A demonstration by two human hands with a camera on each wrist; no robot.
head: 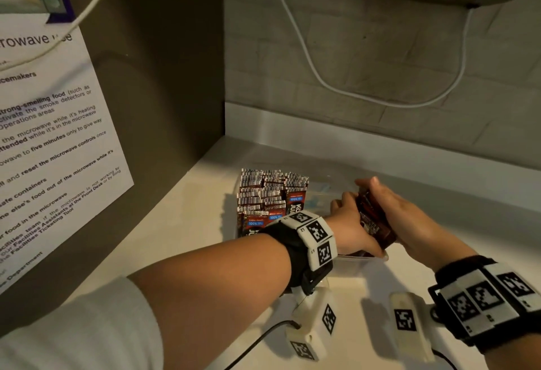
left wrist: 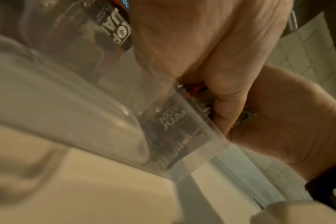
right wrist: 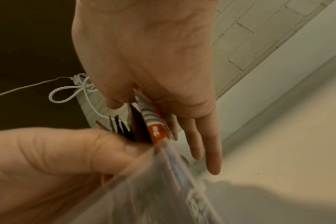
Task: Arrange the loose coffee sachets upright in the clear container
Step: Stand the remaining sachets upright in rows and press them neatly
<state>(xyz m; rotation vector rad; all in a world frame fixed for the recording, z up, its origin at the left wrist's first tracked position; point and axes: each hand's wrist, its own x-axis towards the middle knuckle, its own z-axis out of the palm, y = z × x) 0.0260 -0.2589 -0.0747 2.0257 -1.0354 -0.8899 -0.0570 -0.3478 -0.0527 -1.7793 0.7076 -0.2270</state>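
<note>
Both hands meet just right of centre in the head view, over the right-hand part of the clear container [head: 361,259], which sits on the pale counter [head: 181,238]. Between them is a small bundle of coffee sachets [head: 371,217], dark red-brown and tilted, its lower end already inside the container. The left hand [head: 351,229] presses against the bundle from the left with fingers curled round it, and the right hand [head: 401,217] backs it from the right, thumb on one face and long fingers laid nearly straight along the other (the right wrist view shows this best). So both hands are clamped on the same bundle. To the left of the hands a dense block of standing sachets [head: 269,194] already fills the container's left portion, barcoded top edges up. The step in hand looks like seating this bundle upright beside that block. The next move probably calls for squaring the sachets vertical, sliding them left until they touch the standing row, and releasing without letting them fan out or tip into the empty space at the right.
</note>
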